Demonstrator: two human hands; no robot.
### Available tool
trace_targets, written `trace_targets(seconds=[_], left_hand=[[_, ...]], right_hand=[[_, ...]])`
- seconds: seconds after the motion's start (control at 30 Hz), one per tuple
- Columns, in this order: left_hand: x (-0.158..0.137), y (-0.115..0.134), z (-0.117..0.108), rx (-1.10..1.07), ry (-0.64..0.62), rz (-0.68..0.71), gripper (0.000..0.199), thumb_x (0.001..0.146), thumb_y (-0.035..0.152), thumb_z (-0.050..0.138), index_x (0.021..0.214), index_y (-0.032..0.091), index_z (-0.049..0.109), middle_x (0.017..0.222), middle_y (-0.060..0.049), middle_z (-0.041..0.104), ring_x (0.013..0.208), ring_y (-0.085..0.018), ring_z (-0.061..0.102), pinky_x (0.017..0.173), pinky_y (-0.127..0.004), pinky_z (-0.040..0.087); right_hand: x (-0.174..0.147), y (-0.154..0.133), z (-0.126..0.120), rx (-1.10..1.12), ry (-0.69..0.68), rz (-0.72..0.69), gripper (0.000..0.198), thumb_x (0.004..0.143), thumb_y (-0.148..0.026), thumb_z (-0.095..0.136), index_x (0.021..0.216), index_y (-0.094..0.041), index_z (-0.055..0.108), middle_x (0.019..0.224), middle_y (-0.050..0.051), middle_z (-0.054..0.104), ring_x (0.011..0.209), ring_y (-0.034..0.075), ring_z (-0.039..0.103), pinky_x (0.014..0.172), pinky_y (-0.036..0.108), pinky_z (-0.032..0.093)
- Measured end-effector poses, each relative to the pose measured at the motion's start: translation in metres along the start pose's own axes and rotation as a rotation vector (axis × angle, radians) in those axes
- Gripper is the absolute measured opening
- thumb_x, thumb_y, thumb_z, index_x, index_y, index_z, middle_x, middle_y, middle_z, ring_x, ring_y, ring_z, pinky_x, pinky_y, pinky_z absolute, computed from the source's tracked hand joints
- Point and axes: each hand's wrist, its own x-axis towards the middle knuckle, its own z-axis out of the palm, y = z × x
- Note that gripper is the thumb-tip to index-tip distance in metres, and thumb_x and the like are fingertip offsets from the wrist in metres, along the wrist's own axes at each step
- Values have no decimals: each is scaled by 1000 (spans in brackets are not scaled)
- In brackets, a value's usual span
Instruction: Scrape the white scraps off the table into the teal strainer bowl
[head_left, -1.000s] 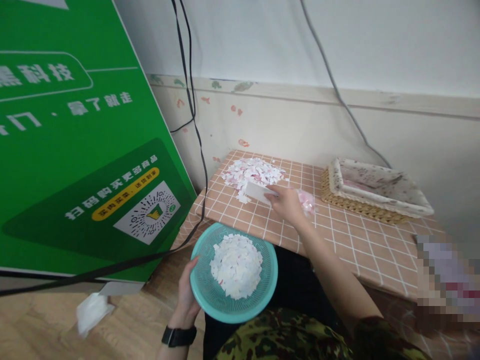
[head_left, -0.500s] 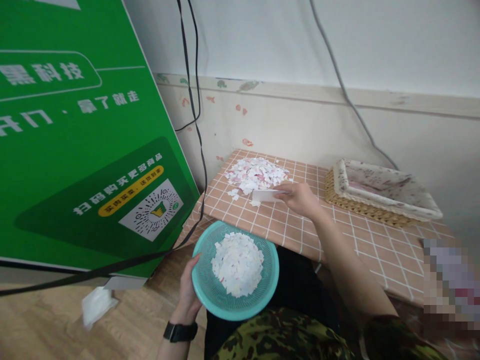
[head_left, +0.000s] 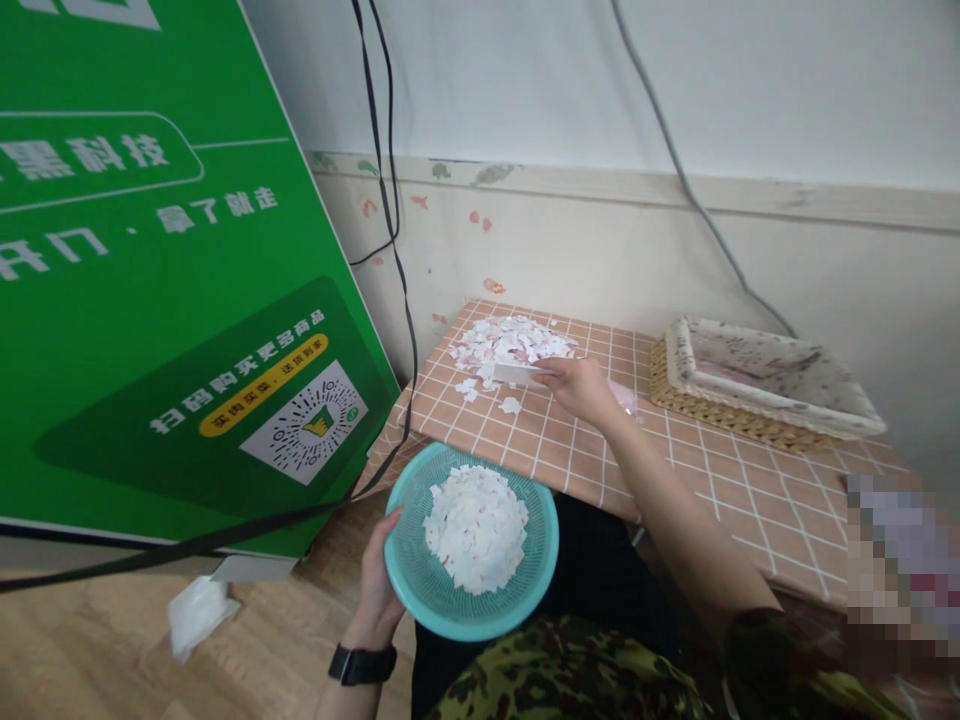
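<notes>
My left hand [head_left: 381, 570] grips the left rim of a round turquoise plastic basket [head_left: 541, 540], held below the table's front edge. Inside it lies a mound of white paper scraps [head_left: 476, 528]. Out over the table, my right hand [head_left: 576, 388] pinches a flat white card [head_left: 517, 373]. The card's edge is at the front of a heap of white and pinkish paper scraps [head_left: 510, 340]. A few loose scraps [head_left: 509, 405] lie in front of the card. Beyond my right wrist, a pinkish see-through item [head_left: 624, 398] is partly hidden.
A cloth-lined wicker basket [head_left: 750, 410] stands at the table's right, against the wall. On the left rises a big green printed panel [head_left: 150, 350], with black cables [head_left: 394, 250] hanging beside it. A white plastic bag [head_left: 196, 612] lies on the wooden floor.
My right hand has moved the card forward and slightly left, up to the heap, leaving a few scraps in front. The pinkish item now shows. My left hand and the turquoise basket have hardly moved.
</notes>
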Motion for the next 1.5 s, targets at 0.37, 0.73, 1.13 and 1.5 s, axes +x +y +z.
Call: trace_targets(seconds=[0.37,0.73,1.13,1.5], left_hand=[[1,0,1,-9,-17,-19,19,72,22,64,86,11,70,76,-9,74,75,-26,69,77,-39,53],[-1,0,2,-8,-11,-35,21,72,22,62,88,11,69,75,-9,74,78,-27,69,76,-40,53],[1,-1,0,-34,-43,-5,20,72,21,63,87,11,70,80,-9,74,74,-24,69,77,-38,53],[1,-1,0,-34,-48,-12,19,73,22,63,86,11,70,80,-9,74,74,-24,69,77,-37,52]], right_hand=[[11,0,-8,129,-158,-79,21,79,-21,57,95,-24,71,90,1,72,83,19,65,77,32,47],[18,2,-1,147,-176,-57,22,78,-19,57,94,-24,72,89,1,72,82,19,65,76,32,47],[14,-8,-19,256,-321,-105,17,77,-21,59,89,-22,72,78,-2,71,74,15,64,69,28,47],[8,-13,-22,271,-351,-125,19,76,-21,60,90,-24,72,79,-2,72,72,15,64,66,26,47]])
